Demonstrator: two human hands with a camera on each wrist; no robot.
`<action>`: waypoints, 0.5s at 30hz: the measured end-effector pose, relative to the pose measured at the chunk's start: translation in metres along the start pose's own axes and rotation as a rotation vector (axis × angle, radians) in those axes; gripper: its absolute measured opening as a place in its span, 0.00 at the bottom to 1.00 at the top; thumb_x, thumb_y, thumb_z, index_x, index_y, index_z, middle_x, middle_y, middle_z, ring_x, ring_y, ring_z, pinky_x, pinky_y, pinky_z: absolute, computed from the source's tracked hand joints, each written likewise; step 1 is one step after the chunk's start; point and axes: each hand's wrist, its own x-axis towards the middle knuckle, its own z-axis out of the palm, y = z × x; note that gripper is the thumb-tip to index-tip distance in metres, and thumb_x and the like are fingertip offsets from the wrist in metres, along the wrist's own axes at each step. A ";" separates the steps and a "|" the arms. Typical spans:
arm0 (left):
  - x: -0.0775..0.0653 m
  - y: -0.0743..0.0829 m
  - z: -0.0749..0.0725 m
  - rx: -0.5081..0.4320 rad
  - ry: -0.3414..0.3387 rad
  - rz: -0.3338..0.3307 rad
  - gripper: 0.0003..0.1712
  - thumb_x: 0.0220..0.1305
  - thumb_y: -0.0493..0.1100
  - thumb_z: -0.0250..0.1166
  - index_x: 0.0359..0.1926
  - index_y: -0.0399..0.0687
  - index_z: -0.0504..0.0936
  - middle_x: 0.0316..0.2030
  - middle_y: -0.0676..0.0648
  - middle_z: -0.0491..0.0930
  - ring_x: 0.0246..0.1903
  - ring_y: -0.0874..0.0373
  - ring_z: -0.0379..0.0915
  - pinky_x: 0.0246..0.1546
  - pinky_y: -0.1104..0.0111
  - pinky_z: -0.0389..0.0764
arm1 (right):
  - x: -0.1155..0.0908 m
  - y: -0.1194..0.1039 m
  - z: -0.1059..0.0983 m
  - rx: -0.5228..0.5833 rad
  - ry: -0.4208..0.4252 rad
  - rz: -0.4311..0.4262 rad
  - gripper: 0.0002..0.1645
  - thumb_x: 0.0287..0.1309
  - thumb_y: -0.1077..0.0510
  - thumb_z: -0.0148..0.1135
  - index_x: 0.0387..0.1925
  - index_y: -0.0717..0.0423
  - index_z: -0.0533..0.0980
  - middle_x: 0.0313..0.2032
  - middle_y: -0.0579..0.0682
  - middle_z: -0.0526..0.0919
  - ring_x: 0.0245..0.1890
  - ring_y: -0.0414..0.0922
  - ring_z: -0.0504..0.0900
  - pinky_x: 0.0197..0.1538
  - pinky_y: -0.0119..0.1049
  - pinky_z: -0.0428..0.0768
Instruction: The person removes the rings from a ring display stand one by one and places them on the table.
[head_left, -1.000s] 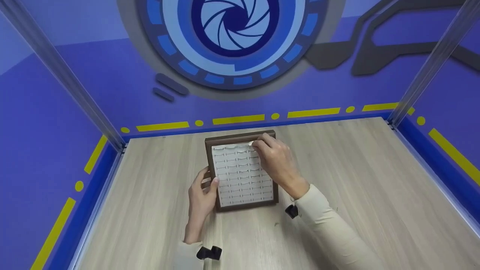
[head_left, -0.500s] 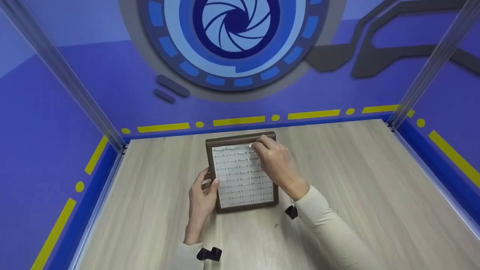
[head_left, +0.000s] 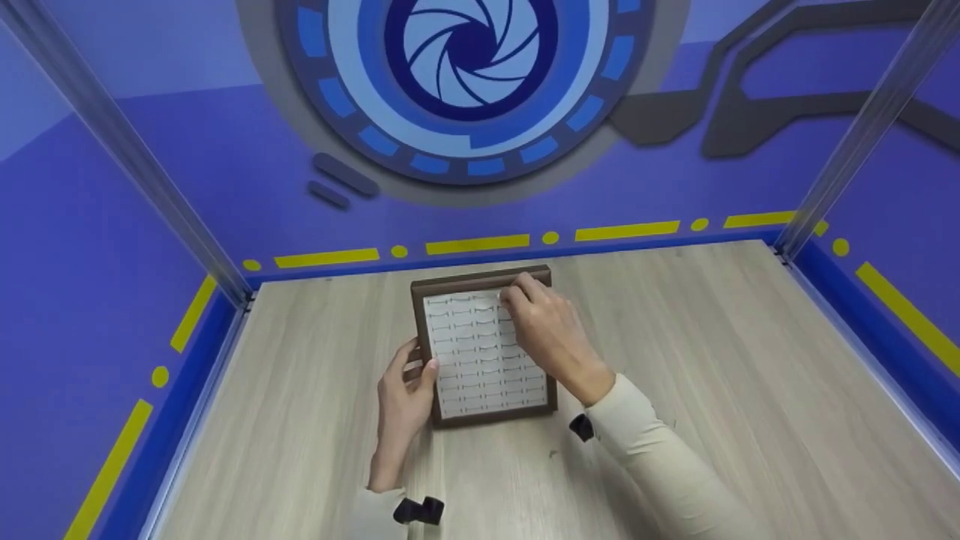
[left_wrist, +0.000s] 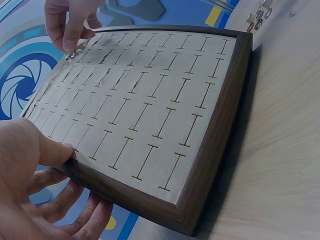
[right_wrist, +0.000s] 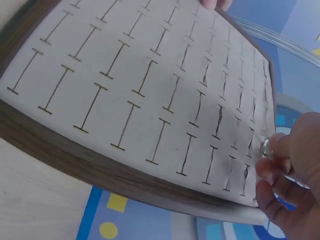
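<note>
A ring display tray (head_left: 495, 418) with a dark wood frame and a pale slotted pad stands tilted up from the table. My left hand (head_left: 405, 397) grips its left edge, thumb on the front, fingers behind the frame. Near the top right of the pad, my right hand (head_left: 555, 326) pinches a small silver ring (right_wrist: 266, 147) between thumb and fingertips. The ring is against the pad by the slots at the far edge; how deep it sits cannot be seen. In the head view the fingers hide it.
Several loose rings (left_wrist: 258, 22) lie on the wood-grain table (head_left: 300, 420), seen at the top right of the left wrist view. Blue printed panels (head_left: 187, 180) wall the table's back and sides.
My right fingertips have shifted slightly left at the top of the pad, and the pale bit at their tips shows less. My left hand keeps its grip on the tray.
</note>
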 end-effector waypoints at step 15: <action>0.001 -0.001 0.000 -0.017 -0.002 0.002 0.27 0.75 0.36 0.66 0.73 0.44 0.76 0.57 0.38 0.83 0.53 0.43 0.86 0.59 0.49 0.86 | 0.002 -0.007 -0.005 -0.149 -0.036 0.072 0.07 0.67 0.73 0.57 0.34 0.62 0.76 0.36 0.55 0.76 0.30 0.52 0.78 0.20 0.44 0.79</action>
